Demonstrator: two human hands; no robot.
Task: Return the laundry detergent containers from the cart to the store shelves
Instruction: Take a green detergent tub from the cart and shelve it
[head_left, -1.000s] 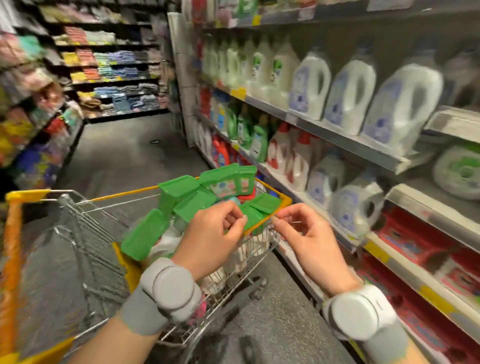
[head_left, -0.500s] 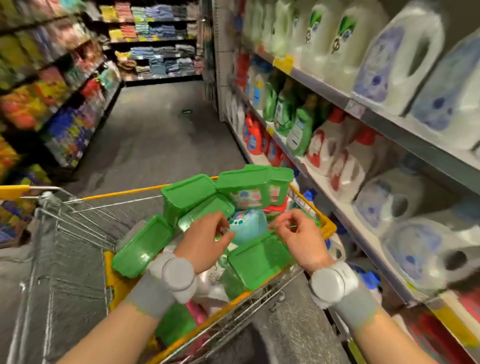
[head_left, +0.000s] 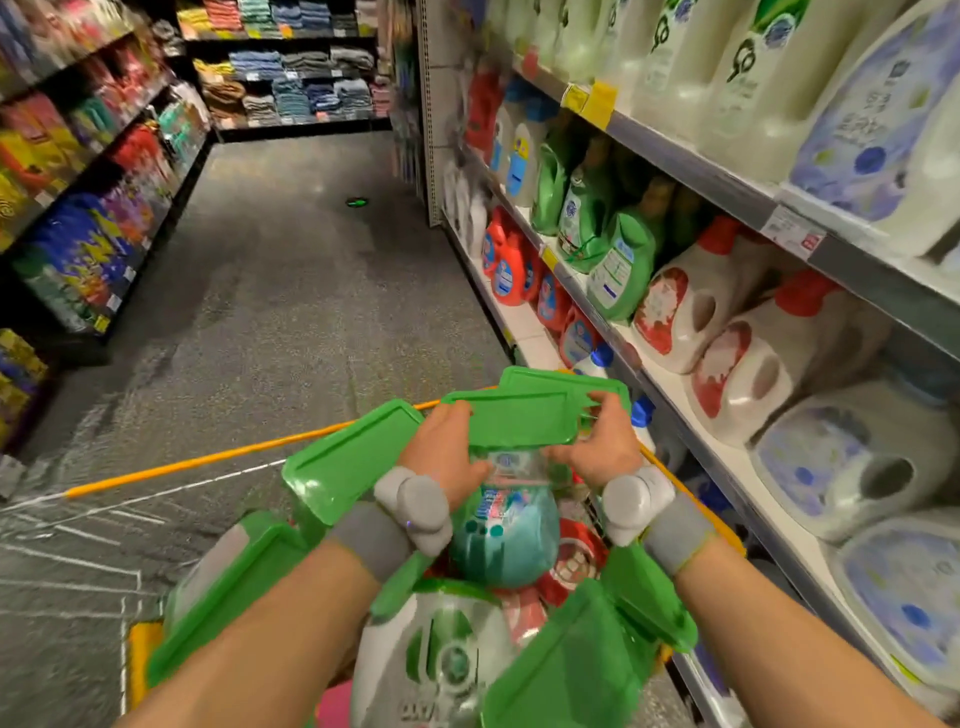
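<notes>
A green-lidded detergent tub (head_left: 519, 423) is held over the cart (head_left: 208, 460) between both hands. My left hand (head_left: 444, 452) grips its left side, fingers curled over the lid edge. My right hand (head_left: 597, 444) grips its right side, thumb on the lid. Several more green-lidded tubs (head_left: 343, 462) fill the cart, along with a teal round pack (head_left: 501, 535) and a white and green bottle (head_left: 436, 660). The store shelves (head_left: 691, 161) on the right carry white, green and red detergent bottles.
Yellow cart rim runs left from the tubs. The grey aisle floor (head_left: 280, 270) stretches ahead, with a small green object (head_left: 357, 201) on it. Shelves of colourful packs (head_left: 88, 223) line the left side; folded towels (head_left: 291, 83) fill the far end.
Both hands moved forward from the middle of the cart and took hold of the far green-lidded tub, one on each side. The view has shifted closer over the cart.
</notes>
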